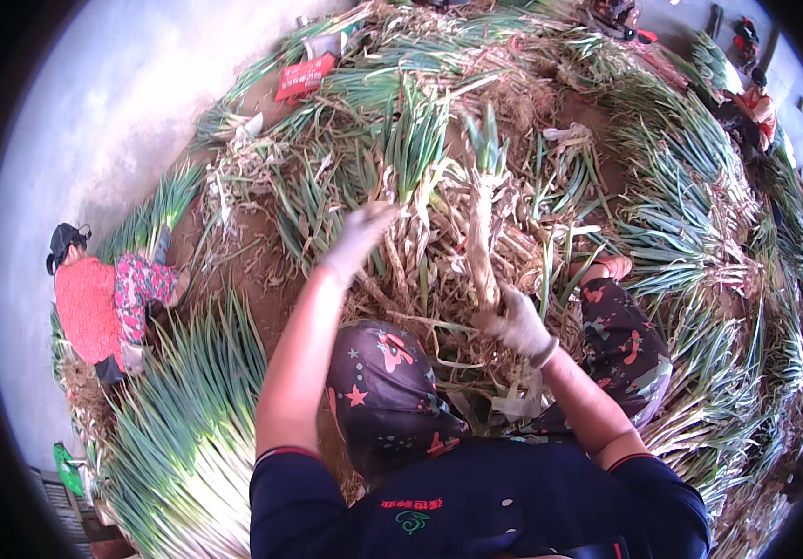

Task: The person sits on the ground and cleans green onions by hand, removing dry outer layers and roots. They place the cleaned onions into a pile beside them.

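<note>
My right hand [519, 325], in a pale work glove, grips the root end of a thick Welsh onion [482, 234]. Its stalk points away from me, with dry outer skin around it and short green leaves at the far tip. My left hand [363, 237], gloved too and blurred, is raised to the left of that stalk. Its fingertips are beside upright green onion leaves [412, 150]; whether they hold any, I cannot make out. Between and beneath my hands lies a heap of untrimmed onions and dry peelings [436, 244].
A large stack of clean onions [213, 447] lies to my left. Beyond it a person in a red top [87, 300] sits by the wall [94, 140]. Leafy bundles [695, 237] line my right, with another person [758, 112] farther back. A red printed bag [305, 75] lies ahead.
</note>
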The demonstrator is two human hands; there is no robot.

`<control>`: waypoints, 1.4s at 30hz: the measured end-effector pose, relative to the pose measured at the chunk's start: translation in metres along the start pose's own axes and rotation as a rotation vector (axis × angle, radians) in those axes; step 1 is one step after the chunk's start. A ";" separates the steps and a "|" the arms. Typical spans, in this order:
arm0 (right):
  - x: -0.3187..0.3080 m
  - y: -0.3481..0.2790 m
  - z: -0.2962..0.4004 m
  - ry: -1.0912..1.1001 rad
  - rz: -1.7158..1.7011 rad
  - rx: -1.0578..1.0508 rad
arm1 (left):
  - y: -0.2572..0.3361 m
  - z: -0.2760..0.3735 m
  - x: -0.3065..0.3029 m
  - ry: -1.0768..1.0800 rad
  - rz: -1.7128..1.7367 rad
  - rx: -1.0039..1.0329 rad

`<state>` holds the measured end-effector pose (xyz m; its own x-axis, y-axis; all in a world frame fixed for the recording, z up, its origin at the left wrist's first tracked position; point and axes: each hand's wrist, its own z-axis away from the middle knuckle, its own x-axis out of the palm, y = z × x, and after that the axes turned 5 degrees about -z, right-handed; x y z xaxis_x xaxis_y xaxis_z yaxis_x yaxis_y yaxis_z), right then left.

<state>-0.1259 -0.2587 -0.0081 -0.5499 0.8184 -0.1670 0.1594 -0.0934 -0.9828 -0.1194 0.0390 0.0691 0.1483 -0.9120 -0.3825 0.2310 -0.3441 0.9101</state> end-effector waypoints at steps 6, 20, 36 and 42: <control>0.011 0.006 0.037 0.112 0.422 0.028 | 0.032 -0.039 0.102 -0.440 0.544 0.402; -0.127 0.039 -0.096 0.696 0.438 -0.164 | 0.014 -0.039 0.056 0.070 0.522 0.261; 0.145 0.172 -0.195 0.248 0.433 0.314 | -0.034 -0.049 0.001 0.241 0.239 0.418; 0.146 0.196 -0.246 0.065 0.500 0.656 | -0.042 -0.056 0.010 0.215 0.073 0.435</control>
<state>0.0267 -0.0180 -0.2059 -0.4889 0.6217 -0.6120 -0.1492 -0.7508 -0.6435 -0.0736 0.0569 0.0179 0.3550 -0.8861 -0.2979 -0.2038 -0.3843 0.9004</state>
